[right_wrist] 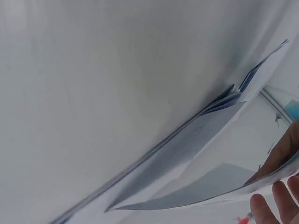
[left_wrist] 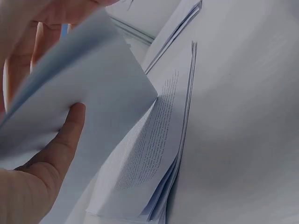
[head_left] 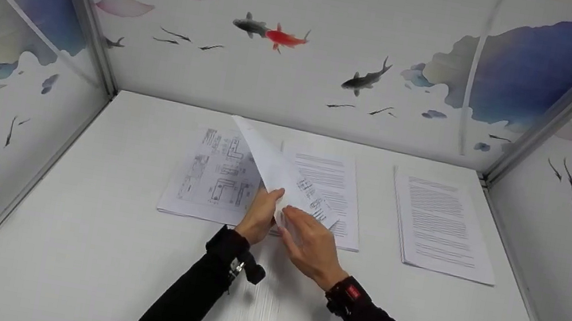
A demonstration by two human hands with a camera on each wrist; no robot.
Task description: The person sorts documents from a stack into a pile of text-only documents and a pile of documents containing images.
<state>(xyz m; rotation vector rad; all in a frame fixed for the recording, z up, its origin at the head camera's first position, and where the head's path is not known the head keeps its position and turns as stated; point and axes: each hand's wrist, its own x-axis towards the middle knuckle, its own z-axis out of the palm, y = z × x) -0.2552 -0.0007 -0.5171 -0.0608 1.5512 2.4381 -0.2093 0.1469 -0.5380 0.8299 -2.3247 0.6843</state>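
A lifted sheet of paper [head_left: 268,160] is bent and tilted over two flat paper piles, its mostly blank side showing with a printed strip at the right. My left hand [head_left: 258,217] pinches its lower edge. In the left wrist view, the left thumb [left_wrist: 70,133] presses on the sheet's surface. Close beside it, my right hand [head_left: 313,245] holds the same lower edge between thumb and fingers. Under the sheet on the left lies a pile with technical drawings [head_left: 199,192]. A text-printed pile [head_left: 328,167] lies under it on the right.
Another pile of printed text pages [head_left: 444,222] lies farther right on the white table [head_left: 92,244]. Panels with painted fish and leaves [head_left: 298,87] enclose the table at the back and both sides, joined by metal corner posts [head_left: 82,4].
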